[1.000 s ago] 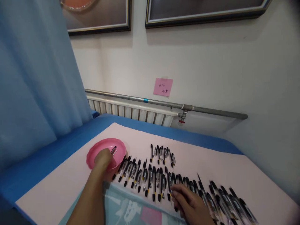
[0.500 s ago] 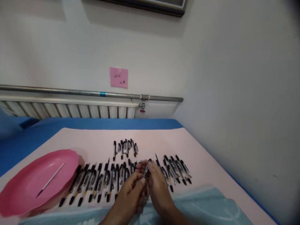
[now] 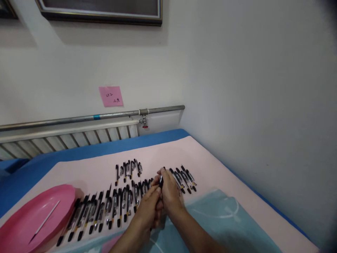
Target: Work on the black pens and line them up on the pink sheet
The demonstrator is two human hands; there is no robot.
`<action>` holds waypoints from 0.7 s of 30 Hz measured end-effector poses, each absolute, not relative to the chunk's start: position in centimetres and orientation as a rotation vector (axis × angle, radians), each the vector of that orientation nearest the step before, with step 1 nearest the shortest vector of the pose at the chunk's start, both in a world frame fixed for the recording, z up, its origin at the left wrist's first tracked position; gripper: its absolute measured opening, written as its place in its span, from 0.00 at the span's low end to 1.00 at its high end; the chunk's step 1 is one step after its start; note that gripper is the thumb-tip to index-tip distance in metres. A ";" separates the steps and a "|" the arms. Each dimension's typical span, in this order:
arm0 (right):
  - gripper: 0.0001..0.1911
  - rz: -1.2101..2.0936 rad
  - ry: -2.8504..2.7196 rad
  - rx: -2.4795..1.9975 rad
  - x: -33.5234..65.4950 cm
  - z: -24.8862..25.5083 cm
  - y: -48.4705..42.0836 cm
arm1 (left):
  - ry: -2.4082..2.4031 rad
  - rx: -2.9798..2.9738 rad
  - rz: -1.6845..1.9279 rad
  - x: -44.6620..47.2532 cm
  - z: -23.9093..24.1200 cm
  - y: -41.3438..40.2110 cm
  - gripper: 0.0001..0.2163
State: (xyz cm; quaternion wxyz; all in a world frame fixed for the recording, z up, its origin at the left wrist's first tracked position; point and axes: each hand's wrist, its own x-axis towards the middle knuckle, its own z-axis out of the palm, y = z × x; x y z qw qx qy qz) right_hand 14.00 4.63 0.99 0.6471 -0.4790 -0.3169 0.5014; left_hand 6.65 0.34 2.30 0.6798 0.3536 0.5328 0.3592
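Left hand (image 3: 146,209) and right hand (image 3: 171,193) meet over the near part of the pink sheet (image 3: 79,172). Fingers of both are closed together on one black pen (image 3: 160,181). The pen lies between the left thumb and the right hand, steeply tilted; its lower part is hidden by the hands, so the exact contact of each finger cannot be told.

Left of the fingers, a long row (image 3: 119,207) of pens and small parts lies side by side on the sheet, its right end partly behind the left hand. Farther off than the fingers and to their left, a small group (image 3: 129,168) lies apart from that row. Just right of the fingers lies a further cluster (image 3: 183,179), partly covered by the right hand.

Well left of the fingers is a pink plate (image 3: 23,216) containing a white stick (image 3: 46,218), dark at its near end. Nearer than the fingers, a teal cloth (image 3: 218,218) lies beneath the forearms.
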 end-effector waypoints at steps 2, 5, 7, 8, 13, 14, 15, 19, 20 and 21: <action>0.12 1.127 -0.597 -0.905 15.2 1.3 5.6 | 1.191 0.838 0.756 6.6 2.8 0.6 0.19; 0.12 1.049 -0.488 -0.790 17.5 1.5 6.9 | 1.169 0.930 0.739 6.5 3.0 0.9 0.17; 0.09 1.029 -0.530 -0.818 18.6 1.4 7.2 | 1.163 0.957 0.799 6.4 2.8 1.2 0.16; 0.07 1.026 -0.604 -0.854 18.9 1.3 7.1 | 1.161 0.961 0.846 6.4 2.7 1.4 0.16; 0.09 1.136 -1.042 -1.065 17.4 0.7 6.0 | 1.144 1.061 1.031 6.1 1.1 2.2 0.16; 0.10 1.132 -1.089 -1.102 16.9 0.7 5.8 | 1.139 1.064 1.045 6.0 0.7 2.3 0.16; 0.10 1.108 -1.128 -1.136 16.4 0.7 5.6 | 1.134 1.055 1.060 5.8 0.3 2.4 0.16; 0.09 1.083 -1.194 -1.196 15.4 0.7 5.5 | 1.169 1.070 1.140 5.0 -0.9 2.7 0.15; 0.09 1.115 -1.192 -1.192 15.3 0.7 5.6 | 1.183 1.084 1.155 4.8 -1.1 2.7 0.15; 0.09 1.147 -1.187 -1.183 15.2 0.6 5.6 | 1.189 1.087 1.158 4.5 -1.3 2.8 0.15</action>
